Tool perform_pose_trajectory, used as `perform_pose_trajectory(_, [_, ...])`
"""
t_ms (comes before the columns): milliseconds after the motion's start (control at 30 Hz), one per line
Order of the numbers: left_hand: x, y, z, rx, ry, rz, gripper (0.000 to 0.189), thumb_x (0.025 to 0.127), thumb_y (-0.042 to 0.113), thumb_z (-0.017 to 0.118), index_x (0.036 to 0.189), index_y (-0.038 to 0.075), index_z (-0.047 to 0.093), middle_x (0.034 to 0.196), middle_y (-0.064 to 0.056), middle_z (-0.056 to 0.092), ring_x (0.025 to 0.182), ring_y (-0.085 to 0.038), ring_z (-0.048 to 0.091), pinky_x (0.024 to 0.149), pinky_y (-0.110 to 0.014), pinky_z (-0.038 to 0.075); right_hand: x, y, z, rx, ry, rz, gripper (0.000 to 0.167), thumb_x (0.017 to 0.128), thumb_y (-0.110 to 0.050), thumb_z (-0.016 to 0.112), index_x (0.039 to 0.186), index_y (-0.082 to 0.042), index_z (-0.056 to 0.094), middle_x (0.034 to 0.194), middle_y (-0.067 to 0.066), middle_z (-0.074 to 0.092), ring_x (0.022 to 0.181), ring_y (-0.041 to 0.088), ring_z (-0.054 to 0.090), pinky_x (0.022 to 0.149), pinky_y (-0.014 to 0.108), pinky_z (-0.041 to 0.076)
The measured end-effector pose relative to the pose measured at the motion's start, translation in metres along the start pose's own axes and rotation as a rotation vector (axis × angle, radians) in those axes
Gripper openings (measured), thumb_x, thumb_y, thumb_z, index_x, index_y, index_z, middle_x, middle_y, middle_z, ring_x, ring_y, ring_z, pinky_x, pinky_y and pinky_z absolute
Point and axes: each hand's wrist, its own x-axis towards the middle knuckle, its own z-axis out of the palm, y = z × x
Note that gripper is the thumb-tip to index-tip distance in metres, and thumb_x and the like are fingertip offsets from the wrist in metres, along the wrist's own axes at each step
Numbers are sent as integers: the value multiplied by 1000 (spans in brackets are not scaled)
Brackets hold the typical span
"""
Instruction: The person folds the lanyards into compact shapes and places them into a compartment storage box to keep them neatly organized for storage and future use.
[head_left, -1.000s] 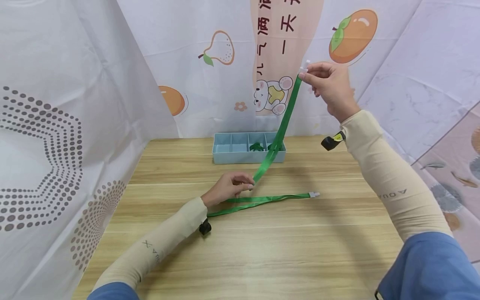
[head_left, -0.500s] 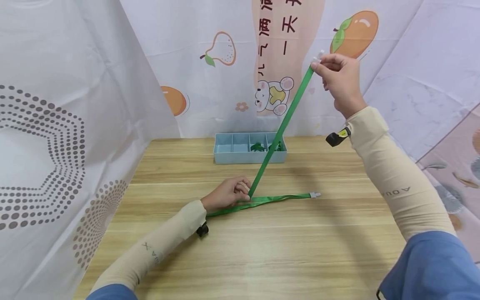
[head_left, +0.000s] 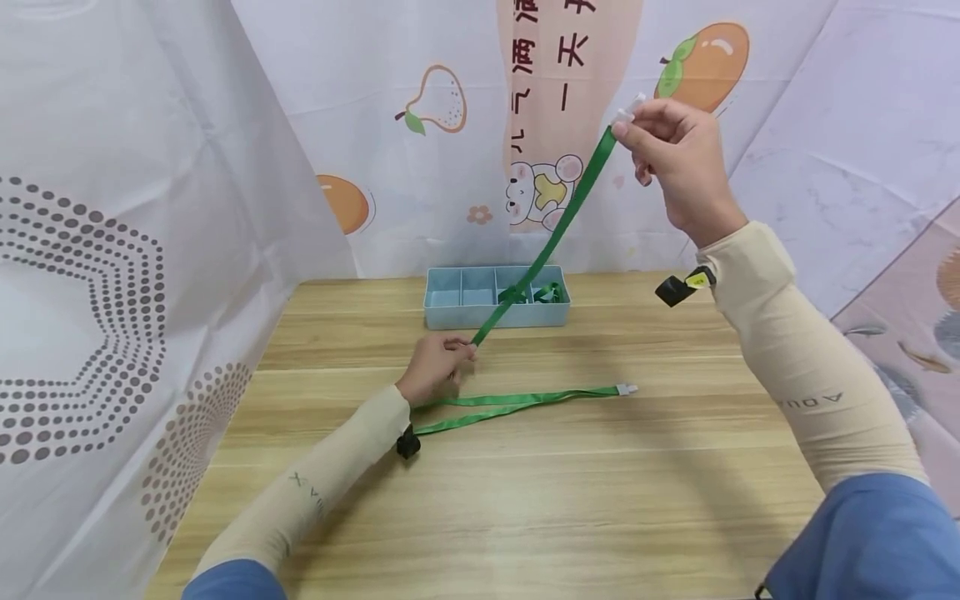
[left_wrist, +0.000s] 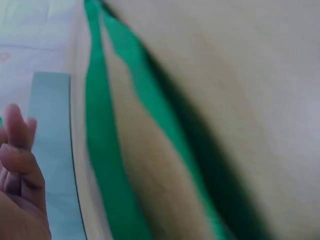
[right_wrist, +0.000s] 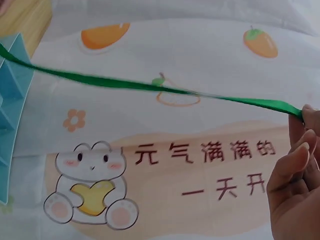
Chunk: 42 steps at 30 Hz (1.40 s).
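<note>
A green lanyard (head_left: 557, 229) stretches on a slant between both hands in the head view. High on the right, my right hand (head_left: 686, 162) pinches its upper end, where a white plastic clip (head_left: 628, 110) sticks out past the fingertips. Lower down, my left hand (head_left: 435, 367) pinches the other end between thumb and fingers, over the table. A second green lanyard (head_left: 517, 404) lies on the table with its white clip (head_left: 626, 389) pointing right; its left end is hidden behind my left hand and wrist. In the right wrist view the held lanyard (right_wrist: 115, 83) runs nearly taut.
A light blue box (head_left: 480, 317) with several compartments stands at the back of the wooden table (head_left: 525, 508). Green coiled lanyards (head_left: 549, 292) lie in its right compartments; the left ones show bare bottoms. Printed cloth (head_left: 420, 217) hangs right behind the box.
My right hand has risen and shifted right with the clip end. My left hand first slid down the lanyard, then moved up and left with its lower end. The lanyard on the table stays put.
</note>
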Motion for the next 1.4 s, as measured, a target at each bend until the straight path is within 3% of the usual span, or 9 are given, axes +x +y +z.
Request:
perform_pose_trajectory(100, [5,2,-2,-67,43,-27,34,104,27,65,128,3,69,114,-24,73,54,-20,63,49,-28,48,-4,-9,8,52,-30,-48,23,83,8,82,99,15,67,80,15,71,55,18,45,44,22,38])
perform_pose_trajectory(267, [13,6,-2,-257,95,-105,45,107,40,54,131,4,66,127,-21,69,65,-24,71,53,-26,52,-11,-21,17,85,-82,-85,21,83,12,79,99,17,66,81,17,71,55,20,47,45,22,38])
perform_pose_trajectory(400, [17,11,-1,-344,158,-178,56,103,53,58,131,5,65,130,-19,68,61,-21,70,51,-22,50,-20,-25,21,35,-147,-132,17,85,14,76,98,19,66,83,18,71,57,20,50,46,23,39])
perform_pose_trajectory(600, [19,8,-3,-419,232,-262,41,99,36,72,125,4,71,125,-20,70,52,-9,62,46,-18,41,-33,-23,18,48,-375,-91,11,85,23,68,96,23,63,88,20,72,55,21,50,49,23,42])
perform_pose_trajectory(700, [19,4,-7,-402,269,-272,32,97,28,75,122,8,73,107,-19,74,51,-9,60,47,-21,40,-40,-20,14,5,-501,-41,10,85,25,66,95,22,64,87,18,72,57,21,49,50,23,44])
perform_pose_trajectory(867, [18,11,-10,-357,322,-202,31,96,28,77,121,10,71,77,-7,68,49,-11,59,48,-26,39,-49,-10,13,-158,-650,7,9,87,19,71,95,16,68,84,15,71,55,21,48,49,25,43])
perform_pose_trajectory(1000, [17,25,-12,-297,328,-70,33,98,32,74,122,9,72,88,-4,71,50,-13,60,48,-27,41,-55,4,16,-248,-695,67,10,87,14,74,96,9,72,83,11,71,55,18,49,49,25,42])
perform_pose_trajectory(1200, [17,52,-11,-204,313,120,31,97,35,74,118,12,77,106,-8,69,56,-16,56,51,-25,45,-66,31,25,-395,-671,213,11,90,-7,81,100,-3,76,83,10,72,57,17,49,50,26,41])
perform_pose_trajectory(1400, [7,83,-1,-123,269,258,30,99,35,72,118,12,78,101,-10,67,59,-20,53,55,-27,50,-76,60,37,-555,-662,278,20,90,-31,83,102,-16,79,94,8,76,67,20,58,56,29,47])
